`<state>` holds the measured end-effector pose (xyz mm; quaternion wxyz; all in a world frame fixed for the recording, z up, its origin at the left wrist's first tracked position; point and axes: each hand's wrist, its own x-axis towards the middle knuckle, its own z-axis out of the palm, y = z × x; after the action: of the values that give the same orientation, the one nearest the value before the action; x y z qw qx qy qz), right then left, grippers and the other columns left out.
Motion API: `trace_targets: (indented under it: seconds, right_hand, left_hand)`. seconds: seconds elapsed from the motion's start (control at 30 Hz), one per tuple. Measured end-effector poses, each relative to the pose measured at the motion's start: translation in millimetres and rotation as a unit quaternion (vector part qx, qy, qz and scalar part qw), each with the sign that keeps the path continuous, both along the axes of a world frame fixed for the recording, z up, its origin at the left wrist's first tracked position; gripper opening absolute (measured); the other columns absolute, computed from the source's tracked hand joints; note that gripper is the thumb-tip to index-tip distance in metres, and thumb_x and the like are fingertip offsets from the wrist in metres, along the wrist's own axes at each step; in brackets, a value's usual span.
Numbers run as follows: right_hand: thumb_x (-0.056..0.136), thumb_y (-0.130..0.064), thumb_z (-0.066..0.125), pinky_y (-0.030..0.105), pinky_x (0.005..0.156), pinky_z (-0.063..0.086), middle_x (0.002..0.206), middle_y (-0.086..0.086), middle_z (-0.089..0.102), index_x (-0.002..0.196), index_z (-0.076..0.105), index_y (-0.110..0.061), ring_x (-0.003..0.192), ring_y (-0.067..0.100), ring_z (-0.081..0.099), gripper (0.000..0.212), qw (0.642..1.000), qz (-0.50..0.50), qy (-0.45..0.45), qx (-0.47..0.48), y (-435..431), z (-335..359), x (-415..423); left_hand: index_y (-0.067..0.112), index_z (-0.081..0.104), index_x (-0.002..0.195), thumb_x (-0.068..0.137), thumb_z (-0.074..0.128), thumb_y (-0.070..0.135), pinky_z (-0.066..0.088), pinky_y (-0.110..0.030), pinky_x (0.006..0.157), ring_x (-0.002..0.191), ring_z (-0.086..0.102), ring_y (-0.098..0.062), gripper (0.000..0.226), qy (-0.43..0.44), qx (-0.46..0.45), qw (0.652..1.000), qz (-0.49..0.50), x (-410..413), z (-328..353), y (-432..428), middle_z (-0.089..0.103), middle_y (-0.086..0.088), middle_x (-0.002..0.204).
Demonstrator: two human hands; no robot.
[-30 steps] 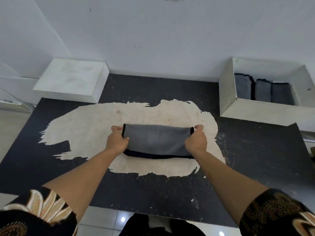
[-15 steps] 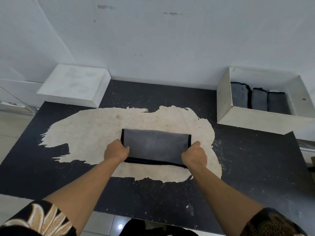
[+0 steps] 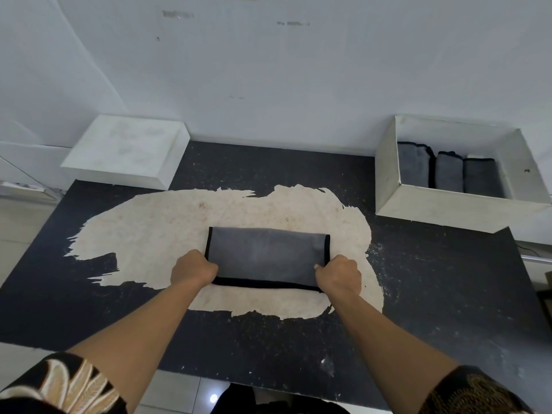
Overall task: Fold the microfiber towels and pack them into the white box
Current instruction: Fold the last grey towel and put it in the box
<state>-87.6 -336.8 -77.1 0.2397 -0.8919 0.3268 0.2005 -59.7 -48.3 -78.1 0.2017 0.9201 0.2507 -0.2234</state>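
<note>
A grey microfiber towel (image 3: 265,255) with black edging lies folded into a long rectangle on the worn pale patch of the black table (image 3: 448,294). My left hand (image 3: 192,268) grips its near left corner and my right hand (image 3: 339,274) grips its near right corner, fingers curled. The white box (image 3: 442,209) stands open at the back right, with three folded grey towels (image 3: 448,171) standing side by side inside it.
A closed white box or lid (image 3: 125,150) sits at the back left against the white wall. The table's near edge runs above a tiled floor. Patterned dark sleeves show at the bottom corners.
Both hands slid from the towel's far corners back to its near corners. The towel lies flat in the same spot.
</note>
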Motion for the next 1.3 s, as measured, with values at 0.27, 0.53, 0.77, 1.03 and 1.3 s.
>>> trace_targets:
  seconds: [0.27,0.53,0.77,1.03,1.3]
  right_hand:
    - [0.087,-0.017,0.061,0.034,0.069,0.043,0.128,0.017,0.048,0.129,0.040,-0.006,0.106,0.035,0.058,0.048,0.996,-0.077,-0.001,0.038,1,9,8]
    - [0.093,-0.036,0.062,0.031,0.075,0.046,0.117,0.010,0.065,0.118,0.057,-0.009,0.106,0.028,0.063,0.038,0.999,-0.037,0.008,0.027,-4,5,12]
    - [0.095,-0.040,0.056,0.029,0.074,0.039,0.116,0.010,0.065,0.114,0.058,-0.011,0.107,0.027,0.062,0.035,1.000,0.001,-0.015,0.000,-7,-8,2]
    - [0.090,-0.028,0.066,0.034,0.074,0.044,0.108,0.010,0.064,0.116,0.043,-0.010,0.099,0.030,0.063,0.039,0.993,-0.057,-0.059,0.080,-4,-5,-4]
    - [0.084,-0.018,0.063,0.023,0.050,0.036,0.075,-0.005,0.060,0.090,0.062,-0.017,0.080,0.022,0.066,0.007,0.985,0.007,-0.108,0.133,2,9,11]
  left_hand:
    - [0.006,0.053,0.108,0.081,0.070,0.020,0.052,-0.035,0.075,0.095,0.059,-0.027,0.035,0.053,0.073,0.996,0.027,4,13,-9,0.058,-0.012,0.110]
    - [0.020,0.053,0.131,0.092,0.061,0.031,0.037,-0.039,0.097,0.117,0.047,-0.026,0.041,-0.210,0.040,0.908,-0.361,47,14,-131,0.052,-0.004,0.129]
    - [0.024,0.060,0.118,0.091,0.064,0.037,0.033,-0.041,0.095,0.113,0.048,-0.026,0.030,-0.079,0.022,0.872,-0.483,84,-10,-206,0.054,-0.003,0.120]
    - [0.021,0.051,0.109,0.089,0.066,0.026,0.039,-0.035,0.085,0.100,0.054,-0.022,0.026,-0.186,-0.009,0.880,-0.437,80,-17,-220,0.058,0.001,0.110]
    - [0.016,0.060,0.083,0.056,0.062,0.080,0.049,-0.030,0.062,0.079,0.066,-0.020,0.069,0.043,-0.084,0.982,-0.162,60,14,-216,0.067,0.004,0.082]
